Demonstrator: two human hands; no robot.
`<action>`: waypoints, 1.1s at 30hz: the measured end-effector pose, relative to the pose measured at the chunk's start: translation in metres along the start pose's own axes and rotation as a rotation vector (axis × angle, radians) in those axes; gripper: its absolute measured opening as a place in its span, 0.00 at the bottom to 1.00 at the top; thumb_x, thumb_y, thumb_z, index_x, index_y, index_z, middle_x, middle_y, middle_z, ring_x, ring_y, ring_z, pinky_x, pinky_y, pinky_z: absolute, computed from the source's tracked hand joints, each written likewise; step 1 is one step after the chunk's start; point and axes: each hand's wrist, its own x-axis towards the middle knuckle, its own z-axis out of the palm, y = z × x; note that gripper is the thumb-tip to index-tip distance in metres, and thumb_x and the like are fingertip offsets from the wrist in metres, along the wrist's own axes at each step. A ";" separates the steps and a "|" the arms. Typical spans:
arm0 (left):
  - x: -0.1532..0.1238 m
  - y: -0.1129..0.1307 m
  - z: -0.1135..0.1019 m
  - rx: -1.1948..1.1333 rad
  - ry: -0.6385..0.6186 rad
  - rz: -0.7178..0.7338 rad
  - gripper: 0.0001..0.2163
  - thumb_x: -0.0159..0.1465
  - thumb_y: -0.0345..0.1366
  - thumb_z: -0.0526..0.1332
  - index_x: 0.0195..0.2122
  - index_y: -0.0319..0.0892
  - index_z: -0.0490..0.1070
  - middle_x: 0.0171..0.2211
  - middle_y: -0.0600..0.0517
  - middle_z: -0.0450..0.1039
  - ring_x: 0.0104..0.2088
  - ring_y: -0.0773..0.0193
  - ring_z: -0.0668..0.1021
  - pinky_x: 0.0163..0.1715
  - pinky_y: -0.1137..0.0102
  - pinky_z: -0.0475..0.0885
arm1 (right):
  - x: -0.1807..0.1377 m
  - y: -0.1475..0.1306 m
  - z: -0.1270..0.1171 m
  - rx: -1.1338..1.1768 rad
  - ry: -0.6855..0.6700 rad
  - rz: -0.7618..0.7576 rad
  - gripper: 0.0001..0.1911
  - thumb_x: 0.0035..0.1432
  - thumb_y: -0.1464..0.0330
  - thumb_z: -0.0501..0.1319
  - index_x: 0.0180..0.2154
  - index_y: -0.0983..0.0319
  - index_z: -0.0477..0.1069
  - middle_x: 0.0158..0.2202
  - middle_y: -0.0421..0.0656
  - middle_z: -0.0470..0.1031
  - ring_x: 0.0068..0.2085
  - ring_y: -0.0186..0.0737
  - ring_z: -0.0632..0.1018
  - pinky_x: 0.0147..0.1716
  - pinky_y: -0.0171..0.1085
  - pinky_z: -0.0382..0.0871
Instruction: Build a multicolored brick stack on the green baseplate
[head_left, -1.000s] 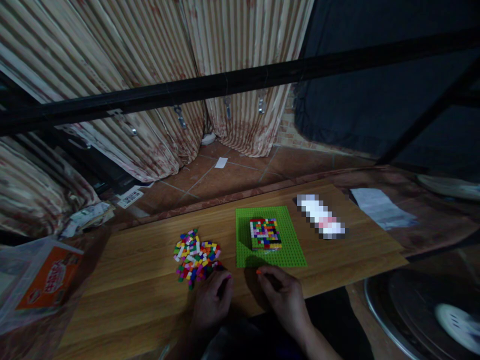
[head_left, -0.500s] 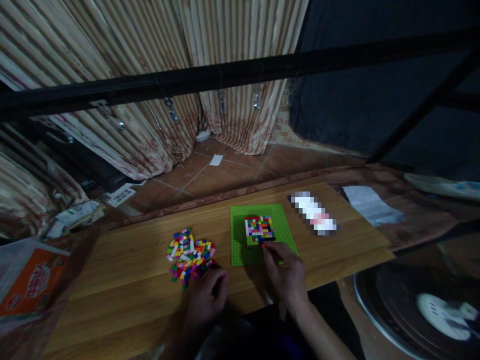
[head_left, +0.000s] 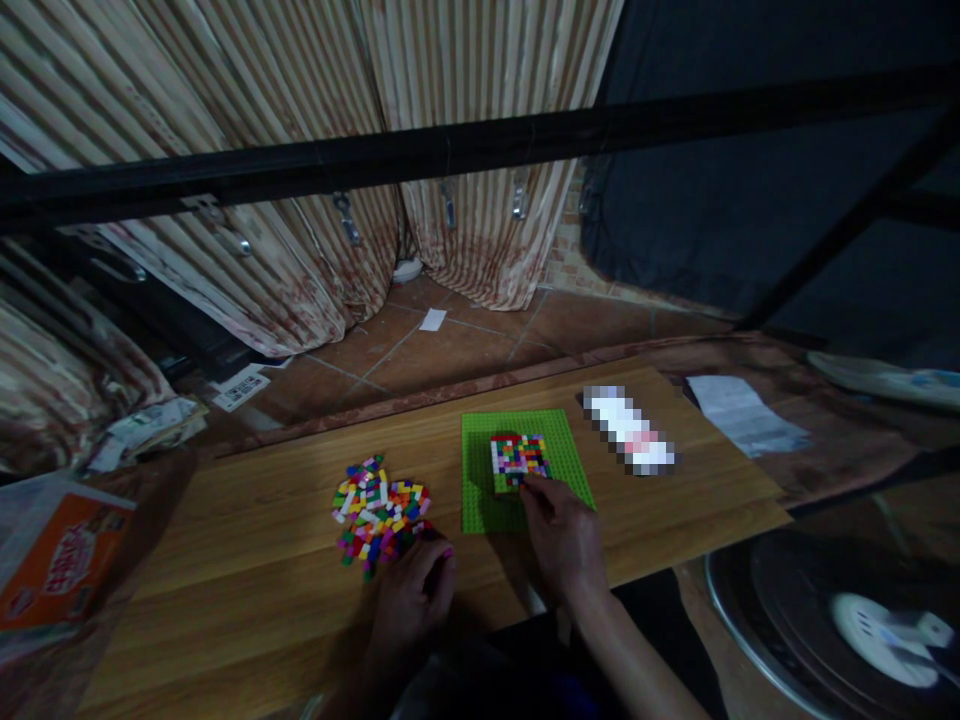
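Brick block (head_left: pixel 517 454), right-hand grip (head_left: pixel 566 535) together at its near edge, left-hand grip (head_left: pixel 415 582) clamped on small pink brick (head_left: pixel 448 552)

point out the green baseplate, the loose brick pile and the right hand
Green baseplate (head_left: pixel 475 445): head view, bare studded strip along its left side.
Loose brick pile (head_left: pixel 382 510): head view, middle of the heap.
Right hand (head_left: pixel 568 535): head view, back of the hand.
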 end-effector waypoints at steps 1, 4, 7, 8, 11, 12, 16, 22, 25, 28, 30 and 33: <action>0.000 0.000 0.000 0.000 -0.005 -0.002 0.07 0.63 0.36 0.54 0.35 0.45 0.72 0.31 0.54 0.77 0.31 0.67 0.79 0.32 0.73 0.72 | 0.000 0.000 -0.001 0.019 -0.005 0.026 0.13 0.60 0.65 0.56 0.40 0.62 0.77 0.39 0.48 0.81 0.38 0.46 0.82 0.38 0.42 0.75; 0.000 -0.001 0.000 -0.001 -0.013 0.000 0.07 0.63 0.36 0.54 0.35 0.45 0.72 0.31 0.54 0.77 0.32 0.67 0.79 0.31 0.73 0.72 | -0.001 0.001 -0.002 0.082 -0.004 0.074 0.14 0.59 0.64 0.57 0.42 0.61 0.76 0.38 0.48 0.82 0.37 0.46 0.82 0.38 0.42 0.75; 0.001 -0.002 0.001 0.003 -0.006 0.005 0.08 0.63 0.36 0.54 0.35 0.45 0.72 0.31 0.54 0.77 0.32 0.67 0.79 0.32 0.73 0.72 | -0.002 0.000 -0.003 0.129 0.013 0.102 0.15 0.59 0.63 0.58 0.44 0.62 0.75 0.37 0.47 0.82 0.37 0.46 0.82 0.37 0.42 0.75; 0.001 -0.002 0.001 0.007 -0.003 0.004 0.08 0.63 0.36 0.54 0.35 0.45 0.73 0.31 0.54 0.77 0.32 0.67 0.79 0.32 0.73 0.72 | -0.002 0.000 -0.002 0.137 0.020 0.113 0.15 0.58 0.63 0.58 0.45 0.62 0.75 0.37 0.47 0.82 0.37 0.46 0.82 0.37 0.41 0.75; 0.001 -0.002 0.002 0.010 -0.009 0.000 0.08 0.63 0.36 0.54 0.35 0.44 0.73 0.30 0.54 0.77 0.31 0.67 0.79 0.32 0.73 0.72 | -0.001 -0.004 -0.001 0.147 0.038 0.138 0.15 0.58 0.63 0.58 0.45 0.62 0.75 0.37 0.48 0.82 0.37 0.46 0.82 0.36 0.41 0.74; 0.001 -0.002 0.002 0.008 -0.013 -0.002 0.08 0.63 0.36 0.54 0.35 0.44 0.73 0.30 0.54 0.77 0.31 0.67 0.79 0.31 0.73 0.72 | -0.001 -0.005 -0.001 0.142 0.041 0.144 0.15 0.58 0.64 0.58 0.45 0.61 0.75 0.37 0.48 0.82 0.37 0.46 0.82 0.35 0.41 0.74; 0.001 -0.002 0.002 -0.001 -0.009 -0.005 0.08 0.63 0.36 0.54 0.35 0.44 0.73 0.30 0.54 0.77 0.31 0.68 0.78 0.31 0.74 0.72 | 0.002 -0.010 -0.002 0.105 0.049 0.160 0.15 0.57 0.65 0.58 0.44 0.61 0.75 0.34 0.46 0.82 0.34 0.46 0.82 0.35 0.41 0.73; 0.000 -0.004 0.004 -0.002 -0.009 -0.011 0.07 0.63 0.36 0.55 0.35 0.45 0.73 0.31 0.54 0.77 0.32 0.67 0.78 0.32 0.74 0.72 | 0.004 -0.011 -0.003 0.099 0.043 0.169 0.14 0.56 0.66 0.58 0.43 0.61 0.74 0.31 0.46 0.82 0.33 0.46 0.81 0.34 0.40 0.71; -0.001 -0.004 0.004 -0.007 -0.005 -0.020 0.08 0.62 0.37 0.55 0.34 0.45 0.74 0.30 0.54 0.77 0.31 0.67 0.78 0.32 0.74 0.72 | 0.005 -0.012 -0.003 0.108 0.030 0.174 0.14 0.55 0.66 0.58 0.43 0.61 0.74 0.31 0.45 0.81 0.33 0.45 0.81 0.33 0.39 0.71; 0.000 -0.003 0.004 -0.025 -0.002 -0.015 0.08 0.63 0.37 0.55 0.34 0.45 0.74 0.30 0.53 0.77 0.30 0.67 0.78 0.31 0.74 0.72 | 0.008 -0.016 -0.002 0.092 0.023 0.169 0.13 0.55 0.67 0.57 0.42 0.61 0.74 0.29 0.44 0.81 0.31 0.44 0.81 0.32 0.38 0.70; 0.000 -0.002 0.003 -0.025 -0.015 -0.016 0.08 0.63 0.37 0.55 0.35 0.45 0.74 0.30 0.53 0.77 0.30 0.67 0.78 0.31 0.73 0.72 | 0.011 -0.019 -0.002 0.070 0.024 0.162 0.13 0.54 0.68 0.57 0.42 0.61 0.74 0.28 0.44 0.80 0.30 0.44 0.80 0.31 0.38 0.69; 0.001 0.000 0.001 -0.009 -0.023 -0.016 0.08 0.63 0.36 0.55 0.35 0.45 0.73 0.30 0.53 0.77 0.30 0.67 0.78 0.31 0.73 0.72 | 0.014 -0.022 -0.001 0.033 0.026 0.151 0.13 0.54 0.69 0.57 0.41 0.61 0.74 0.28 0.43 0.80 0.30 0.44 0.80 0.30 0.38 0.68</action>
